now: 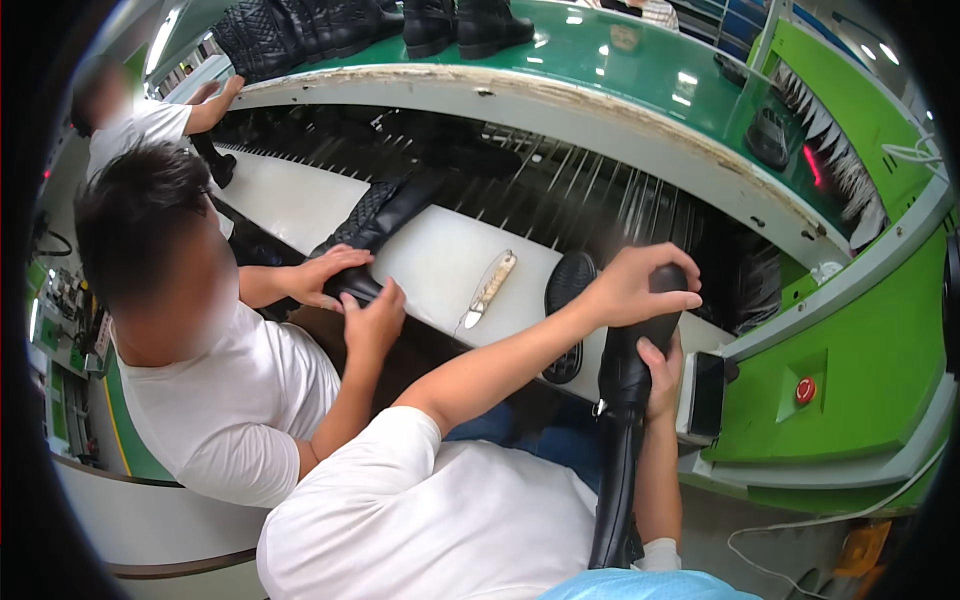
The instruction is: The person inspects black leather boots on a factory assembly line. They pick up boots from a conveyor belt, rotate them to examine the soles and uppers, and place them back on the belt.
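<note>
A tall black boot (622,440) stands on end in front of me, its shaft running down toward my body and its foot part upward. My left hand (640,287) curls around the foot end, fingers over the top and thumb along the side. Lower down, my right hand (664,372) grips the boot from its right side, part of that hand hidden behind it. A black shoe sole (565,352) lies on the white bench (425,262) beside my left forearm. Farther left on the bench is a small knife-like tool (490,290) with a pale handle.
A co-worker (240,380) at my left handles another black boot (385,215). Behind the bench runs a rack of metal rods (550,180), then a green conveyor (620,75) carrying boots (490,30). A green machine (840,370) with a red button (806,390) stands right.
</note>
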